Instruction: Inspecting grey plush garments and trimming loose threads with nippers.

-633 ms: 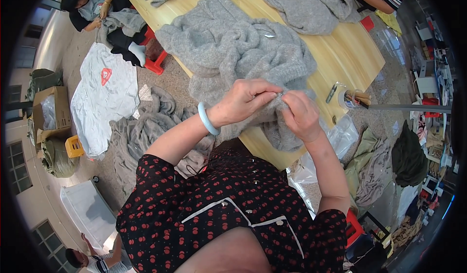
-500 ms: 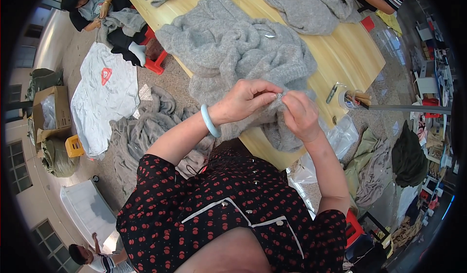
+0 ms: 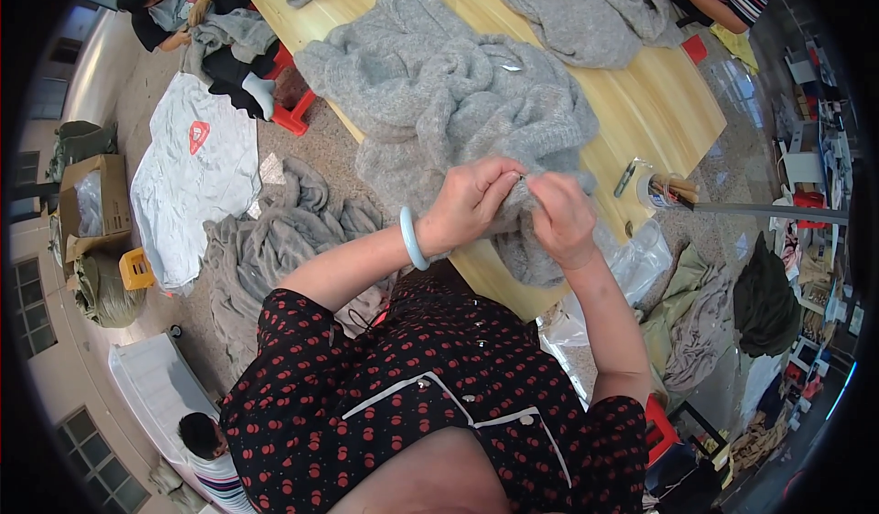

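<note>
A grey knitted garment [image 3: 439,84] lies bunched over the near part of the wooden table, a small white tag [image 3: 510,68] showing on it. Its near edge is pinched up between my two hands. My left hand [image 3: 472,201] grips the knit between thumb and forefinger, and a pale bangle [image 3: 412,239] circles that wrist. Close beside it, my right hand [image 3: 560,216] is closed on the same edge, fingers curled. Part of the knit hangs below my hands. Whether a needle or thread is between my fingertips is too small to make out.
On the wooden table [image 3: 668,93] stands a cup of wooden-handled tools [image 3: 664,191] at the right. More grey knits [image 3: 595,10] lie across the far side, where co-workers sit. Grey knits [image 3: 265,248] are heaped on the floor at left, near a white sheet [image 3: 197,184].
My left hand has turned and drawn in slightly, its fingers more closed near my right. The knit between them is still pinched. At lower left, a person has moved toward the right.
</note>
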The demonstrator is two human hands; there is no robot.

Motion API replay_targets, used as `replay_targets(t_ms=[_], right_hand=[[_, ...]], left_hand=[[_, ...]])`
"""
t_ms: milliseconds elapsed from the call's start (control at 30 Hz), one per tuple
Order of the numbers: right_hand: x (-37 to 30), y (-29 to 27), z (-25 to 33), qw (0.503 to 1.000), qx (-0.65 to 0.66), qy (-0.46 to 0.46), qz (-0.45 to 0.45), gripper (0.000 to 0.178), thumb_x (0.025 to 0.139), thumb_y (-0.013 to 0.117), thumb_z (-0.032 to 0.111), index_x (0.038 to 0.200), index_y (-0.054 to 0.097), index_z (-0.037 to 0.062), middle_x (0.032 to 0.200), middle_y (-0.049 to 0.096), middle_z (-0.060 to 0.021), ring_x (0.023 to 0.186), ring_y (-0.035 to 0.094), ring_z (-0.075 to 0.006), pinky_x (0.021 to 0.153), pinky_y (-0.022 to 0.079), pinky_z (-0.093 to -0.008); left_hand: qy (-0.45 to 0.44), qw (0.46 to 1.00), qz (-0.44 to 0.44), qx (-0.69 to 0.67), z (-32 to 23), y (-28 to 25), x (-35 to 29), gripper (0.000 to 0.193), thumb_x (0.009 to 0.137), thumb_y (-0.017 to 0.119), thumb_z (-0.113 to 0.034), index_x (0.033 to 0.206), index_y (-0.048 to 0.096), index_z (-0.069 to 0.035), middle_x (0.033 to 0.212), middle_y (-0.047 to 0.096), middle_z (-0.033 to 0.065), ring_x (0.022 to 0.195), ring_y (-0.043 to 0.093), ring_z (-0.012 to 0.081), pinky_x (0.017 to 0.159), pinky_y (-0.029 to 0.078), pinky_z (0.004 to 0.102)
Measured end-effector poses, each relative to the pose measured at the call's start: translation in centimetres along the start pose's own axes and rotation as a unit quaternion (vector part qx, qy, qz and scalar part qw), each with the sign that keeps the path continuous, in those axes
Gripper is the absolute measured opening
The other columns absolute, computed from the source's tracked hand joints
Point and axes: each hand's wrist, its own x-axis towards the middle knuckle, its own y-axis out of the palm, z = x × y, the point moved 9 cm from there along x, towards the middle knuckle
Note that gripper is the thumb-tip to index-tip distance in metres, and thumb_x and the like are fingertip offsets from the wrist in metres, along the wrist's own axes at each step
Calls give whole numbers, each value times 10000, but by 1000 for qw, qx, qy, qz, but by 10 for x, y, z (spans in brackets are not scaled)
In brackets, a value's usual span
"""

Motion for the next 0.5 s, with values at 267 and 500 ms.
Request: replay_targets(t_ms=[267, 500], right_hand=[[-5, 6, -35, 975, 61, 215, 15, 223, 677, 526, -59, 889, 552, 5, 826, 584, -130, 733, 585, -269, 636, 464, -312], [0, 5, -48, 962, 57, 264, 22, 214, 700, 545, -18, 913, 549, 6, 839, 598, -127, 775, 600, -260, 688, 465, -311]], left_hand=[[-202, 928, -95, -299, 39, 8, -14, 108, 846, 521, -66, 919, 573, -8, 729, 520, -9, 679, 463, 50, 646, 403, 198], [-63, 994, -89, -3, 49, -5, -30, 137, 808, 568, -79, 913, 546, 6, 757, 540, 47, 676, 497, 107, 612, 417, 239]])
